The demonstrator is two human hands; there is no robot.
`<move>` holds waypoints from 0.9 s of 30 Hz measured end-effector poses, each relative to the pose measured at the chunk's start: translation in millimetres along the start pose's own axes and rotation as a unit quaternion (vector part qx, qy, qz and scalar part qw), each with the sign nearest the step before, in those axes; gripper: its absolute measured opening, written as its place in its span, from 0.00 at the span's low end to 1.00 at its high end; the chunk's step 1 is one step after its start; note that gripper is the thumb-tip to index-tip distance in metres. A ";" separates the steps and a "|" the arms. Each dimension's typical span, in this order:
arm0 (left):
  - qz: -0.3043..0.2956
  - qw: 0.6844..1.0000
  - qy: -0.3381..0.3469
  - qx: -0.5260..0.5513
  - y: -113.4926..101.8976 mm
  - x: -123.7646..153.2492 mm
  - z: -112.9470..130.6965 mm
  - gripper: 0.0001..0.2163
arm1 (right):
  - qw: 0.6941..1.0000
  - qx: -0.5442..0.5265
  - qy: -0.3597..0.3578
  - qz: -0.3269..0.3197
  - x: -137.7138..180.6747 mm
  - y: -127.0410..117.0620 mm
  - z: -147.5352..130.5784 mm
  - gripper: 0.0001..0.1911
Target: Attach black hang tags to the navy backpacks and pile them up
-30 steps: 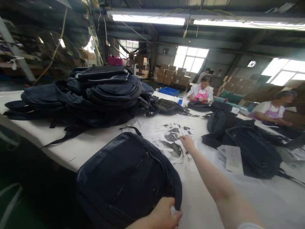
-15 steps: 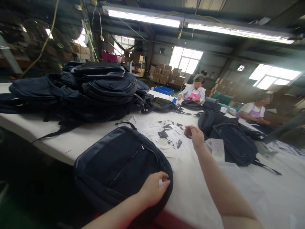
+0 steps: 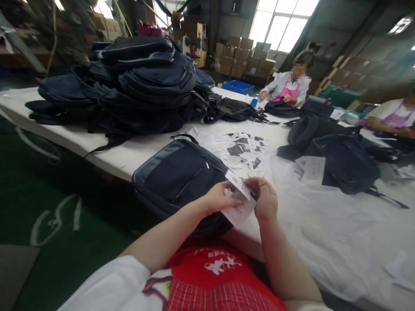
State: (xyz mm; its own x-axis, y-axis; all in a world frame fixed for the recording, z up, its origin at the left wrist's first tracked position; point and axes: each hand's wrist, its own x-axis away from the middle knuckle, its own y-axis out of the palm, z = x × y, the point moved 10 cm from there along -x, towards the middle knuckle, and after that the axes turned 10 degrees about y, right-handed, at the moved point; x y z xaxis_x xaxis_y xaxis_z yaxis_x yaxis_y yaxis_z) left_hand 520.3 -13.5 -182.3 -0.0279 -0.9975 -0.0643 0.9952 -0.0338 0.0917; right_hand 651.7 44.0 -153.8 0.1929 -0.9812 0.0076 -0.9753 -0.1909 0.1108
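Note:
In front of my body, my left hand (image 3: pixel 222 198) is closed on white printed cards (image 3: pixel 240 214), with a small white scrap between its fingers. Against the cards' right edge, the fingers of my right hand (image 3: pixel 266 201) are bent in a pinch; a small dark piece shows at the fingertips. How far each hand bears the cards is partly hidden. Under my left forearm lies a dark navy backpack (image 3: pixel 175 172), flat at the table edge, its front zip facing up. Loose black and white tags (image 3: pixel 240 149) are scattered on the table (image 3: pixel 301 207) beyond it.
A tall heap of navy backpacks (image 3: pixel 139 86) stands at the left. More backpacks (image 3: pixel 346 160) lie at the right beside printed sheets (image 3: pixel 314 170). Across the table, two people in pink aprons (image 3: pixel 288 91) work. A blue crate (image 3: pixel 238 87) sits farther back.
My right hand has come back from the scattered tags to meet my left hand. White cards now show between them. My left hand has lifted off the backpack, and the view has tilted down.

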 end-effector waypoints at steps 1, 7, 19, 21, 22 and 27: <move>0.023 0.996 0.034 -0.082 -5.3 1.4 6.5 0.20 | 0.999 -0.023 0.024 -0.011 2.1 1.9 5.7 0.21; 0.054 0.931 0.153 -0.327 -14.9 7.0 43.4 0.28 | 0.974 -0.126 0.182 -0.057 8.5 9.1 39.1 0.18; -0.094 0.978 -0.023 -0.184 -1.7 14.8 -7.8 0.15 | 0.986 -0.006 0.106 -0.125 17.0 12.5 27.0 0.11; -0.122 0.981 -0.019 -0.147 5.5 17.3 -8.6 0.15 | 0.990 -0.056 0.107 -0.078 12.2 2.4 30.0 0.11; -0.133 0.982 -0.023 -0.129 8.3 18.7 -10.1 0.15 | 0.988 -0.091 0.109 -0.064 10.7 -1.3 30.7 0.12; -0.170 0.979 -0.064 -0.088 12.3 25.9 -17.8 0.13 | 0.971 -0.036 0.156 -0.177 15.5 11.9 27.4 0.16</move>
State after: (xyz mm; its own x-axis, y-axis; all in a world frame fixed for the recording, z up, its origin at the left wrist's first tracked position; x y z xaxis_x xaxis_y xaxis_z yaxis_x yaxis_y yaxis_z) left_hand 533.5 -38.6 -200.5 -0.3610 -0.9303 0.0655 0.9267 -0.3657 -0.0865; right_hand 640.1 25.8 -179.6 0.5483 -0.7963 0.2555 -0.8345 -0.5010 0.2295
